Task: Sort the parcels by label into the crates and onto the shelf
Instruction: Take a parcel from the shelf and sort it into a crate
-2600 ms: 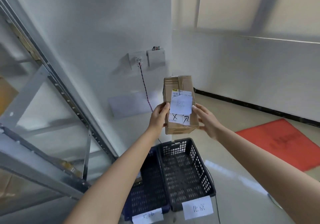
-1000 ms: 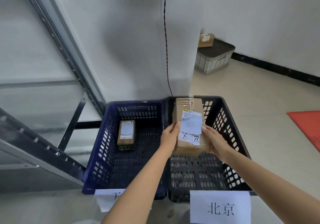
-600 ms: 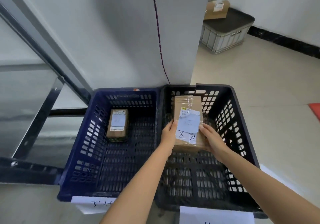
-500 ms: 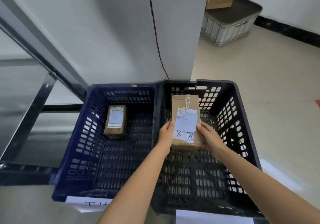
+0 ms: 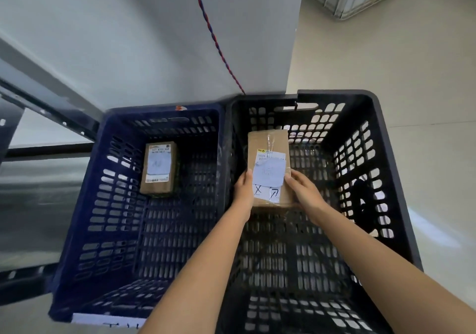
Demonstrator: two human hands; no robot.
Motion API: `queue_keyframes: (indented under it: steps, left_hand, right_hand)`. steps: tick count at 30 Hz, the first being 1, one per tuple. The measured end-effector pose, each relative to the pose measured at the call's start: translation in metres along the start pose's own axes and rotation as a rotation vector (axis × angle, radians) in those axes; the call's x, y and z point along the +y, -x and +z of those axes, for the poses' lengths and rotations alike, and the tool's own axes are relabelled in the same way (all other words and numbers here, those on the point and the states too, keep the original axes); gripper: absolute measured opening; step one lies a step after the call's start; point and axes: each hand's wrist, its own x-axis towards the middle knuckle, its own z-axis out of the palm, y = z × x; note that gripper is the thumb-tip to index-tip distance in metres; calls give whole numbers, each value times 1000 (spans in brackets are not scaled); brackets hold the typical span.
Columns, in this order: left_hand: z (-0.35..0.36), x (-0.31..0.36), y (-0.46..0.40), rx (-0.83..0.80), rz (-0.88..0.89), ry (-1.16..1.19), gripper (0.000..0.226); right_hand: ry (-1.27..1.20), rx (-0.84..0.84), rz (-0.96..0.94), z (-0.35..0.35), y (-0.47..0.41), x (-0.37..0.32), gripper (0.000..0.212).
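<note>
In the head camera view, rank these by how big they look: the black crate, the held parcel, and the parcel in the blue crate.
1. Black crate
2. Held parcel, though it is nearer the camera
3. Parcel in the blue crate

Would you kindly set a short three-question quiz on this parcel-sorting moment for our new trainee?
1. True or false: the parcel is held over the blue crate.
2. Which hands hold the parcel: A) left hand only, B) right hand only, C) both?
3. Fill in: the small parcel lies in the ____ crate.

Key: 1 false, it is inside the black crate; 2 C; 3 blue.
</note>
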Motion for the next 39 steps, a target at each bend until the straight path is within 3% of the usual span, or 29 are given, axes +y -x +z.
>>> queue_keyframes:
  steps: [6,20,27,33,39]
  left_hand:
    - [7,-8,-23,50,-28,-13,46]
    - [18,-10,-63,44,-80,8,43]
    - [19,-7,-60,58,-94,47,41]
    - [23,-9,-62,88,-12,50,39]
    - [14,5,-46,72,12,34,49]
  right_hand:
    - [39,25,34,7,-28,12,47]
    - [142,139,9,17,-71,22,42]
    - [54,128,100,16,-74,18,40]
    - [151,259,32,31,-79,24,38]
    - [79,186,73,20,-69,8,66]
